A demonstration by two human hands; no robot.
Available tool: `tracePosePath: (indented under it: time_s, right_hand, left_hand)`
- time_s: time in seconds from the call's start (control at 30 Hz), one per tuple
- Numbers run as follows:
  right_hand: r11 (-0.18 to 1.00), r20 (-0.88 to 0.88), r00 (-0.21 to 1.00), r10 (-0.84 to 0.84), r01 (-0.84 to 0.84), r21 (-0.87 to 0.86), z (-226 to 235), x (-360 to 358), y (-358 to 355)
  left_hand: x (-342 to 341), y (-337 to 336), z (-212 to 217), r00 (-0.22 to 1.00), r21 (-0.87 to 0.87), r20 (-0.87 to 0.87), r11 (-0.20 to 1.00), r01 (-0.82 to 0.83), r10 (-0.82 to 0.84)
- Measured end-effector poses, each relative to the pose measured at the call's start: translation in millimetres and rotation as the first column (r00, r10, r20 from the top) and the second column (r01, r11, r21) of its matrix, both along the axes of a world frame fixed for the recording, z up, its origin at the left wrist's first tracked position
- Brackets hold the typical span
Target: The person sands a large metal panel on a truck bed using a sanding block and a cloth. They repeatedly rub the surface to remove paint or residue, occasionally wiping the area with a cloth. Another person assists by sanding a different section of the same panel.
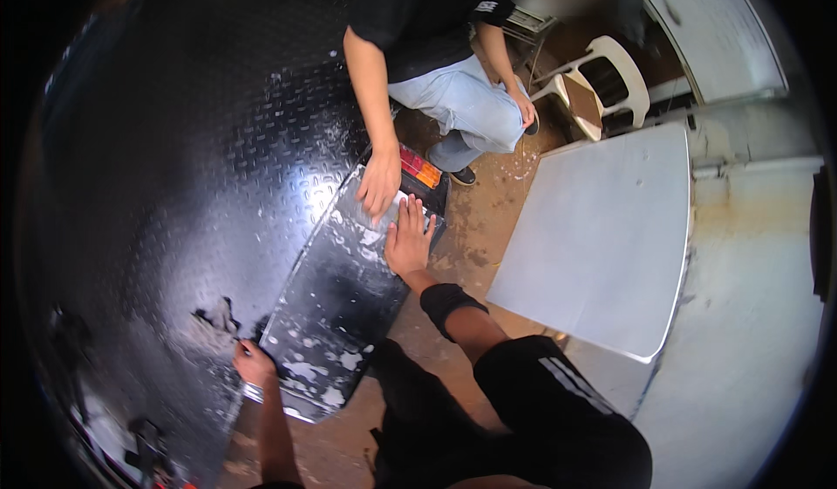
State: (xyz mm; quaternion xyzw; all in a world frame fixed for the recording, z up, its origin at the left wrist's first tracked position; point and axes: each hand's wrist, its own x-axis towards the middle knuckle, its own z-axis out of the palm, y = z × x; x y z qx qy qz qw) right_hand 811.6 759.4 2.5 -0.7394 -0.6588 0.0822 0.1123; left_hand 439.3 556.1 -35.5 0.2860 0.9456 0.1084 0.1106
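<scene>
A long black body panel (pixel 336 293), patched with worn whitish spots, lies at a slant in front of me. My right hand (pixel 408 241) rests flat on its far part, fingers stretched out, beside a pale smooth area. At the panel's near left corner my left hand (pixel 254 364) has its fingers curled round the edge; the fingertips are partly hidden. A crumpled grey rag (pixel 218 316) lies just beyond that hand. Across from me, a co-worker's hand (pixel 381 182) presses on the panel's far end, close to my right hand.
A red and orange tail light (pixel 420 167) sits at the panel's far end. Black tread plate (pixel 209 193) spreads to the left. A co-worker in jeans (pixel 471 105) sits opposite. To the right stand a white table-like sheet (pixel 602 236) and a pale plastic chair (pixel 623 75).
</scene>
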Motion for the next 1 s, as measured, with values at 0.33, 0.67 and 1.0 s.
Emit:
tracePosePath:
  time_s: [0.33,0.67,1.0]
  right_hand:
    - [1.000,0.029,1.000,-0.004,0.003,0.026,-10.4,-4.6,-7.1]
    - [0.999,-0.009,1.000,-0.020,0.021,0.037,-7.3,-2.4,-5.9]
    - [0.999,0.029,0.999,-0.020,0.019,0.031,-7.2,-6.3,-6.4]
  left_hand:
    - [-7.2,-0.6,1.0,0.998,0.017,0.040,0.998,0.055,-0.056]
    - [-5.1,0.7,-2.7,0.997,-0.018,0.075,1.000,0.004,-0.003]
    - [-7.0,-0.2,-3.1,0.999,0.025,0.038,0.999,0.033,-0.034]
